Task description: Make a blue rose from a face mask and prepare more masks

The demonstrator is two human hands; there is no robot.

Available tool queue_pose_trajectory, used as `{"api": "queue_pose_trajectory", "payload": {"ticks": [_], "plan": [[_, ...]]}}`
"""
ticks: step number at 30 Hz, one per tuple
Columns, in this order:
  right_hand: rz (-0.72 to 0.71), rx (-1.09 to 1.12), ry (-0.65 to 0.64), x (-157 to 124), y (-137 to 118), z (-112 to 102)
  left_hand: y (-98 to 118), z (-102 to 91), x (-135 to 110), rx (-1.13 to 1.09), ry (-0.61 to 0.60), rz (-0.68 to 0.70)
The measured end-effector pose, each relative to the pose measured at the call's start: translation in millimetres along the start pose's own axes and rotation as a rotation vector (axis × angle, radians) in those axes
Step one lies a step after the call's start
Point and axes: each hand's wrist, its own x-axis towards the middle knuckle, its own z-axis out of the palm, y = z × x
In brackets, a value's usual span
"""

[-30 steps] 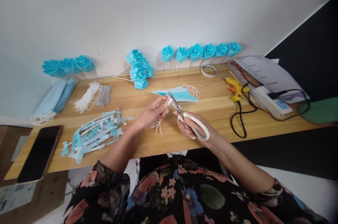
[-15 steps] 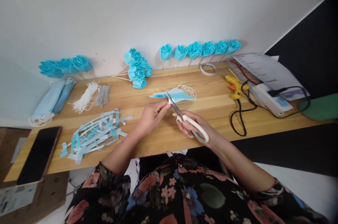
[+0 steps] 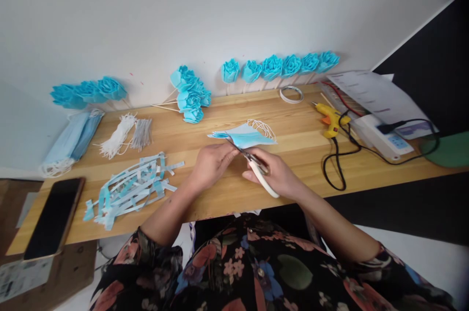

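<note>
A light blue face mask (image 3: 252, 136) with white ear loops (image 3: 262, 128) lies just beyond my hands, its left end bunched in pleats. My left hand (image 3: 216, 162) is closed, thumb and fingers pinching the near edge of that mask. Wrapped in my right hand (image 3: 273, 171) are the scissors (image 3: 264, 180), with white handles and metal blades. Their blades point up and left across the mask's near side, close to my left fingertips. The exact spot between the blades is hidden by my fingers.
Blue strips (image 3: 135, 188) lie in a heap at left, near a phone (image 3: 54, 218), stacked masks (image 3: 73, 140), white cords (image 3: 119, 137) and grey wires (image 3: 141, 134). Blue flowers (image 3: 272, 67) line the wall. A tape roll (image 3: 291, 95), yellow glue gun (image 3: 331, 118) and power strip (image 3: 384, 137) are at right.
The scissors' blades have come closer together and the handles have turned in my right hand. The mask has shifted slightly right and opened out more to view.
</note>
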Motion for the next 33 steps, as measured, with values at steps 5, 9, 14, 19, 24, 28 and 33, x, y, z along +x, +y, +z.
{"api": "queue_pose_trajectory", "payload": {"ticks": [5,9,14,19,24,28,33], "plan": [[-0.071,-0.266,0.087,-1,-6,-1,-5,3.1,-1,0.024,0.026,-0.002],[-0.104,-0.309,0.152,1,-7,0,-6,4.0,-2,0.022,0.022,-0.011],[0.066,0.299,-0.012,3,-4,2,2,-1.0,-1,-0.114,0.002,-0.029],[0.149,0.719,-0.198,-2,-5,-1,5,-5.3,1,-0.184,0.013,-0.034],[0.129,0.765,-0.21,-3,-3,1,5,-3.0,3,-0.257,0.037,-0.062],[0.106,0.811,-0.231,-2,-1,5,2,1.0,2,-0.424,0.101,-0.136],[0.097,0.872,-0.246,-2,2,10,0,1.9,0,-0.559,0.211,-0.228]]}}
